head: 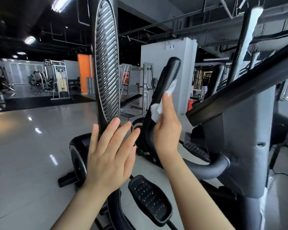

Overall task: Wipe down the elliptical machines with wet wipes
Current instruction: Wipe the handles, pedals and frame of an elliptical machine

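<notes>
A black elliptical machine fills the view. Its left moving handle [106,63], with a ribbed grey grip pad, rises close in front of me. My left hand [111,150] lies flat against the base of that handle, fingers straight and spread. Further back stands the right moving handle [168,77], black and rounded at the top. My right hand [166,127] presses a crumpled white wet wipe [158,108] against this handle's side, with part of the wipe sticking out above my fingertips.
The machine's grey console column [249,146] and dark crossbar [239,90] stand at the right. Black studded pedals [150,198] sit below my arms. Glossy grey floor [32,138] stretches left toward weight machines [58,80] and an orange wall.
</notes>
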